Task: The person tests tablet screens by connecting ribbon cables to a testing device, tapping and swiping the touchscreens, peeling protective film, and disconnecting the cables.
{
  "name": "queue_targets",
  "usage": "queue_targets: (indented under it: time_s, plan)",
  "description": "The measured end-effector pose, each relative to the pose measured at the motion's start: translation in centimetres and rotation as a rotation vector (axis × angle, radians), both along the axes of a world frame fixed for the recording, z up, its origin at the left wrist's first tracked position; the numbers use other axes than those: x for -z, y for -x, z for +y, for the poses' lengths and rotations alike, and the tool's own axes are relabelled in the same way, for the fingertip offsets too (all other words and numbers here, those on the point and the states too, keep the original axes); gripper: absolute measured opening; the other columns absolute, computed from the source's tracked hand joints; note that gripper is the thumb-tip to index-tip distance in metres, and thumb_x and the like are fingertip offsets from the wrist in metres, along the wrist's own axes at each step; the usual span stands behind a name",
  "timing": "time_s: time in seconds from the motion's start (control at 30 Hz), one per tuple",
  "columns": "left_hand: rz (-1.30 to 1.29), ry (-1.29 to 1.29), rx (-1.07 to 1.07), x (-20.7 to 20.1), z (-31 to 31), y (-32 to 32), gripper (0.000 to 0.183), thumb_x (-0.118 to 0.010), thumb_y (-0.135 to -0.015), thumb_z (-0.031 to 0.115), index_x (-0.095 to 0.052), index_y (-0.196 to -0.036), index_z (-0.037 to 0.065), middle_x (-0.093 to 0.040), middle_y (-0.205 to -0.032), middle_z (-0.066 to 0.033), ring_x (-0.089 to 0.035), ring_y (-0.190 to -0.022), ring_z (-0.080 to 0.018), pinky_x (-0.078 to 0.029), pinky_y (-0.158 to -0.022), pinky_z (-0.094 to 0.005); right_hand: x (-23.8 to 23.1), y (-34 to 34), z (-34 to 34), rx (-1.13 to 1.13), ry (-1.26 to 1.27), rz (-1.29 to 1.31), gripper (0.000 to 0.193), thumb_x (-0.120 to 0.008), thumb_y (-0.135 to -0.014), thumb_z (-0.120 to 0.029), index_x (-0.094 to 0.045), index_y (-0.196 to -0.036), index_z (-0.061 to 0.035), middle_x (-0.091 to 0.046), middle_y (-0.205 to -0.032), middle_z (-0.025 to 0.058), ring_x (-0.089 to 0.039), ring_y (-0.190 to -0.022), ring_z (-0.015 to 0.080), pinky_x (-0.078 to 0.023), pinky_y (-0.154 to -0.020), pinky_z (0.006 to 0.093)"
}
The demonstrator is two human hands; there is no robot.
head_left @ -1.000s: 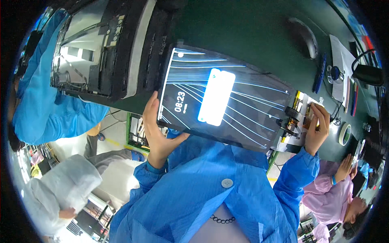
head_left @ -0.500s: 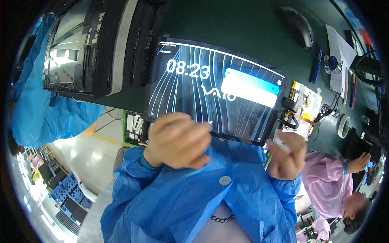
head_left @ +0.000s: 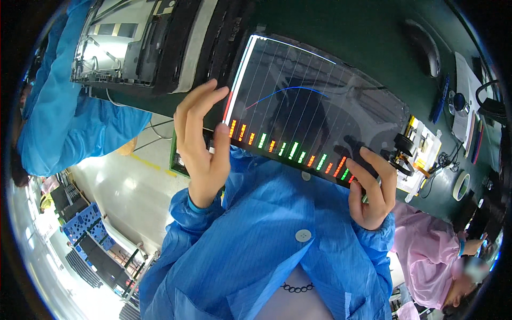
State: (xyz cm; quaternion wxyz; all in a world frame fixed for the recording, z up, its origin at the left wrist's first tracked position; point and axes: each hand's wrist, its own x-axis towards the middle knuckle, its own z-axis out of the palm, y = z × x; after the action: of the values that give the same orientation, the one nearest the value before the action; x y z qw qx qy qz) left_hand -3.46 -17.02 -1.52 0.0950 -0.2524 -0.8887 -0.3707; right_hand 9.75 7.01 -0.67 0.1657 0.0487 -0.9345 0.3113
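A large black tablet lies in front of me, tilted clockwise in the picture. Its lit screen is dark, with thin lines, a red and blue curve and a row of red, yellow and green text along the near edge. My left hand is beside its left edge, fingers stretched and spread, the thumb tip at the bezel. Over the lower right corner of the screen is my right hand, its fingers apart and bent slightly, with fingertips at or just above the glass. Neither hand visibly grips anything.
Opened black device housings stand at the far left. To the right lie a computer mouse, a blue pen, a tape roll and exposed electronics with cables. A person in blue is at left; another in pink, at right.
The tablet's screen has gone from a clock picture with a notification box to a dark page of lines and coloured text. My left hand has moved from the near edge to the left edge, fingers now spread.
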Motion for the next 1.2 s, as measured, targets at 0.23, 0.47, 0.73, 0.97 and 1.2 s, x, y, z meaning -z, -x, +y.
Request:
queue_targets:
  time_s: [0.23,0.47,0.73,0.97,1.2]
  plan:
    - [0.081,0.326,0.065,-0.6,1.5,-0.6,0.059,-0.058,-0.073,0.014,-0.044,-0.130,0.004,-0.049,-0.126,-0.0189,-0.045,-0.113,-0.0362,-0.030,-0.096,-0.0418,-0.4,0.0,-0.3,0.035,-0.026,0.000,0.036,-0.063,-0.063,0.005,-0.068,-0.098,-0.0044,-0.059,-0.111,0.0175,-0.059,-0.093,0.0306,-0.048,-0.081,0.0366]
    - [0.303,0.542,0.017,-2.0,6.3,5.0,0.045,-0.052,-0.083,0.002,-0.045,-0.127,-0.002,-0.051,-0.125,-0.0189,-0.053,-0.109,-0.0310,-0.045,-0.093,-0.0327,-1.6,0.3,0.8,0.203,-0.053,0.020,0.036,-0.059,-0.067,0.009,-0.068,-0.099,-0.0031,-0.058,-0.112,0.0183,-0.059,-0.093,0.0282,-0.048,-0.081,0.0338]
    - [0.263,0.429,-0.024,-1.9,7.3,7.7,0.005,-0.051,-0.088,0.010,-0.052,-0.089,0.005,-0.058,-0.085,-0.0127,-0.060,-0.081,-0.0302,-0.049,-0.066,-0.0380,-2.5,0.4,1.0,0.339,-0.042,0.046,0.035,-0.055,-0.072,0.010,-0.066,-0.103,-0.0011,-0.056,-0.113,0.0189,-0.060,-0.096,0.0294,-0.048,-0.084,0.0360]
    - [0.401,0.654,-0.037,-0.6,7.8,8.1,0.014,-0.055,-0.086,0.006,-0.058,-0.099,0.005,-0.058,-0.098,-0.0119,-0.057,-0.093,-0.0253,-0.050,-0.075,-0.0320,-2.6,1.1,1.8,0.449,0.001,0.002,0.036,-0.056,-0.076,0.007,-0.061,-0.111,-0.0008,-0.054,-0.116,0.0184,-0.056,-0.104,0.0330,-0.045,-0.089,0.0370]
    - [0.270,0.531,-0.026,-1.0,7.4,8.2,0.012,-0.055,-0.085,0.005,-0.058,-0.097,0.003,-0.057,-0.100,-0.0109,-0.057,-0.093,-0.0281,-0.049,-0.076,-0.0368,-2.5,0.7,1.7,0.526,-0.005,-0.006,0.036,-0.057,-0.075,0.006,-0.061,-0.110,-0.0014,-0.053,-0.117,0.0176,-0.056,-0.104,0.0321,-0.045,-0.089,0.0371]
